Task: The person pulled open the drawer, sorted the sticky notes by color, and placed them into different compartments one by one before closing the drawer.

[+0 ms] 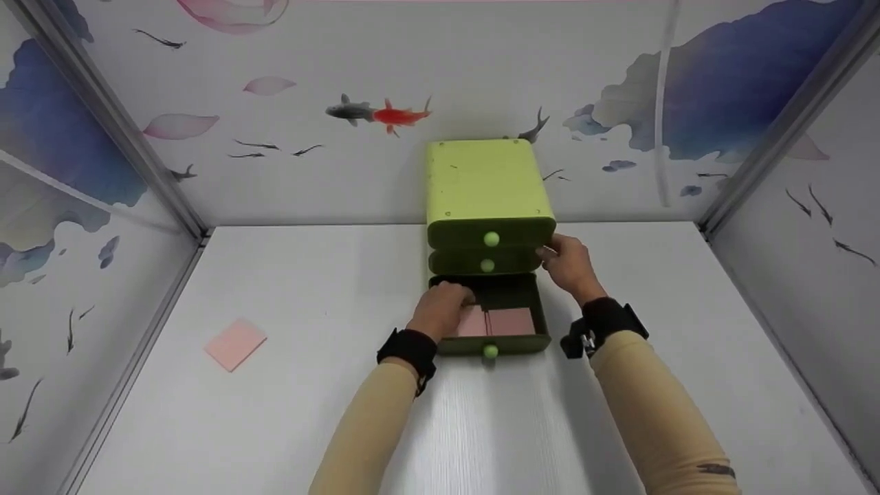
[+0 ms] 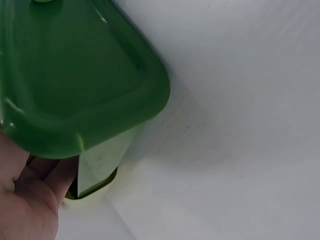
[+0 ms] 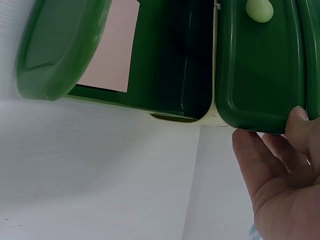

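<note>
A green three-drawer cabinet (image 1: 487, 182) stands against the back wall, its bottom drawer (image 1: 522, 344) pulled out. Pink square paper pads (image 1: 511, 322) lie side by side in that drawer. My left hand (image 1: 440, 309) reaches over the drawer's left side, above the left pink pad. Its fingertips are hidden behind the drawer front in the left wrist view, so any hold on a pad cannot be seen. At the cabinet's right side, my right hand (image 3: 285, 175) grips the edge of the middle drawer (image 3: 260, 70), thumb on the front and fingers at the side.
Another pink paper pad (image 1: 235, 344) lies on the white table (image 1: 309, 412), left of the cabinet. Printed panels with fish and petals (image 1: 275, 137) enclose the table at the back and both sides. Metal posts (image 1: 770, 130) stand at the corners.
</note>
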`<act>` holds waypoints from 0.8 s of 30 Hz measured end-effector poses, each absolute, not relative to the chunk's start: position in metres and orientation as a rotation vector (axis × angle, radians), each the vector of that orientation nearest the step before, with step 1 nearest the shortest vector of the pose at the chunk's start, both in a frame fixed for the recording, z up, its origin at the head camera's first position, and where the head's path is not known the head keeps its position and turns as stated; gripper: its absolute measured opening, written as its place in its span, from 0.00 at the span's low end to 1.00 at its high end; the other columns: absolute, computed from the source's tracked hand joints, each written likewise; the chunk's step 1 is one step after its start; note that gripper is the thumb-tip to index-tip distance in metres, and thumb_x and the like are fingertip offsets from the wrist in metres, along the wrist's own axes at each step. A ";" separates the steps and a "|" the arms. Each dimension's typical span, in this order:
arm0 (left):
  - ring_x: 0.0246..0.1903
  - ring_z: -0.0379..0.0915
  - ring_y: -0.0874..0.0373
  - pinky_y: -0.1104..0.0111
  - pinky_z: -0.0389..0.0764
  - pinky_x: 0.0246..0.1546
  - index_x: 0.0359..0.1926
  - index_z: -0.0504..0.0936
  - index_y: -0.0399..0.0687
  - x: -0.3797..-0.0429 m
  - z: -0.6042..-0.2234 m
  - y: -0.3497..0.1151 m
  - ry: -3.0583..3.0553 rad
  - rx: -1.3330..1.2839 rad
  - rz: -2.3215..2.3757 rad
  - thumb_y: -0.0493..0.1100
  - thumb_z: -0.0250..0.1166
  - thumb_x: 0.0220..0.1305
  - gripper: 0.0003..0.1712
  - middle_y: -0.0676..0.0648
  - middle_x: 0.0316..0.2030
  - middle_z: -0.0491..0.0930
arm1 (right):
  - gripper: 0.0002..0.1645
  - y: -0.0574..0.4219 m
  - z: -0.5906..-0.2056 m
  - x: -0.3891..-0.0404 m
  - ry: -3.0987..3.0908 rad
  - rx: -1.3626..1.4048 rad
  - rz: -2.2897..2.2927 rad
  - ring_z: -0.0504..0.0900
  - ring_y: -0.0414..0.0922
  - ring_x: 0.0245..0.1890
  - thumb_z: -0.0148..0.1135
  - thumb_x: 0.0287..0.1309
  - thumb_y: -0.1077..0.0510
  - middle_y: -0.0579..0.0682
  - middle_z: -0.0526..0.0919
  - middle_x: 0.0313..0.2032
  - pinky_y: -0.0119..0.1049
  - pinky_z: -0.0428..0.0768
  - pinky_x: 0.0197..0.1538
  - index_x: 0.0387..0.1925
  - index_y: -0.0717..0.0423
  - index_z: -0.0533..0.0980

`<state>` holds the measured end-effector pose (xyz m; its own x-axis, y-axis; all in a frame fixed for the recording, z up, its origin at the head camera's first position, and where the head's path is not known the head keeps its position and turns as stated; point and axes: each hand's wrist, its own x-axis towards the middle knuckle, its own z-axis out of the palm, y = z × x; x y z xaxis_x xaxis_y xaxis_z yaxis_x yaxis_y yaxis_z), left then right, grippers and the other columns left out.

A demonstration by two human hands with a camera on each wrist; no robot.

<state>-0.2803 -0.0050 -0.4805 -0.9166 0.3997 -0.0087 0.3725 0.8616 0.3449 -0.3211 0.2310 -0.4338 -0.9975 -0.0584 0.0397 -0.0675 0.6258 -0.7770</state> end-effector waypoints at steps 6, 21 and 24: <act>0.49 0.81 0.53 0.64 0.81 0.50 0.50 0.86 0.49 -0.280 -0.471 -0.013 2.973 0.678 0.579 0.32 0.58 0.69 0.16 0.48 0.48 0.86 | 0.21 0.232 -0.434 -0.321 -2.830 0.136 1.336 0.81 0.52 0.48 0.48 0.73 0.61 0.61 0.79 0.58 0.40 0.75 0.46 0.63 0.59 0.72; 0.48 0.81 0.53 0.62 0.80 0.51 0.51 0.85 0.47 -0.280 -0.457 -0.053 2.902 0.701 0.753 0.40 0.61 0.68 0.13 0.48 0.48 0.86 | 0.21 0.230 -0.435 -0.320 -2.831 0.112 1.377 0.79 0.56 0.57 0.47 0.73 0.62 0.63 0.78 0.59 0.47 0.79 0.55 0.63 0.61 0.71; 0.49 0.80 0.53 0.61 0.79 0.51 0.51 0.85 0.47 -0.279 -0.456 -0.062 2.913 0.696 0.752 0.41 0.61 0.68 0.13 0.48 0.47 0.86 | 0.21 0.230 -0.435 -0.320 -2.831 0.113 1.390 0.78 0.56 0.59 0.47 0.73 0.62 0.63 0.77 0.60 0.48 0.79 0.57 0.63 0.62 0.71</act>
<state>-0.2788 -0.0623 -0.4564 -0.8969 0.4382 0.0593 0.4121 0.7798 0.4713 -0.3203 0.2304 -0.4349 -0.9974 -0.0700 0.0190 -0.0579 0.6096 -0.7906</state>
